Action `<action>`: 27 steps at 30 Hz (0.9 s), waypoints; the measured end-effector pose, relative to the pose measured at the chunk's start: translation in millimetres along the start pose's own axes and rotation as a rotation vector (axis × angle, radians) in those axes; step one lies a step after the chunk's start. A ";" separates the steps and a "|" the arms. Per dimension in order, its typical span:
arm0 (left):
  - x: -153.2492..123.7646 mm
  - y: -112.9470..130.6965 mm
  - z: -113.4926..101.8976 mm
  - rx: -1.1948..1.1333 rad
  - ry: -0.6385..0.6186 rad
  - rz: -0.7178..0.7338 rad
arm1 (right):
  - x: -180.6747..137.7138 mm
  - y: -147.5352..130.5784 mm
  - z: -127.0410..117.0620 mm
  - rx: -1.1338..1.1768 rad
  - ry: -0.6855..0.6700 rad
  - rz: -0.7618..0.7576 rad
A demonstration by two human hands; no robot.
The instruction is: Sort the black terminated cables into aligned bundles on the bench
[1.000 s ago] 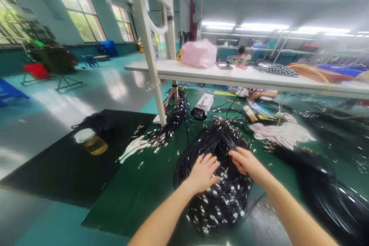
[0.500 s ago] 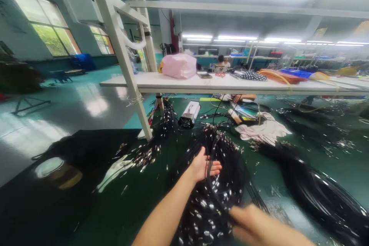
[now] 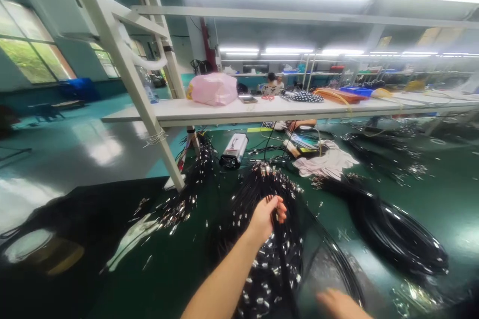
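Note:
A thick spread of black cables [image 3: 247, 194] with shiny metal ends lies on the green table in front of me. My left hand [image 3: 267, 217] is over this spread, its fingers curled closed around a few black cables that hang down toward me. At the bottom edge, to the right of the spread, my right hand [image 3: 337, 304] is smeared by motion and partly cut off. Its fingers cannot be made out. Beside it run several loose black cables [image 3: 344, 264].
A coil of black cable [image 3: 396, 234] lies to the right, with a pale cloth [image 3: 325, 159] behind it. A silver box [image 3: 234, 149] stands farther back. The white shelf [image 3: 262, 112] and its post [image 3: 138, 89] rise beyond. Across the table show another person's hands [image 3: 301, 123].
My left hand has gone from open, palm up, to closed around black cables. My right hand has moved down and right, away from the cable spread. The view has swung right.

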State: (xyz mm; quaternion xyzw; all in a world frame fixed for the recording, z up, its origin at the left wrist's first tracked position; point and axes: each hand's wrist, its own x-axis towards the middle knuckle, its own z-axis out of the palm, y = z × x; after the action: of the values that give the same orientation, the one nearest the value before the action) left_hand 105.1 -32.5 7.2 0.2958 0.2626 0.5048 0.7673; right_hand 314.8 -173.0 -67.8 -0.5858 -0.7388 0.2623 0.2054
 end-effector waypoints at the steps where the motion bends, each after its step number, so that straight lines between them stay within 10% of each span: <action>1: -10.5 -2.2 9.3 0.045 -0.035 0.020 | 10.3 -11.4 -11.5 0.066 -0.029 0.005; 10: -61.4 -10.5 48.8 0.253 -0.207 0.008 | 85.2 -139.2 -98.0 0.729 0.179 -0.123; 21: -49.0 -17.6 47.9 0.197 0.054 0.249 | 90.6 -136.3 -93.5 0.728 0.067 -0.128; 27: -51.5 -23.6 45.3 0.331 -0.042 0.237 | 87.0 -133.8 -86.5 0.868 -0.018 -0.071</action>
State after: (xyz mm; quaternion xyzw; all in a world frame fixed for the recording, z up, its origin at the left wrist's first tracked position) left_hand 133.4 -96.4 26.8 0.4571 0.2893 0.5355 0.6486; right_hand 246.3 -99.1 83.2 -0.4169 -0.5815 0.5466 0.4351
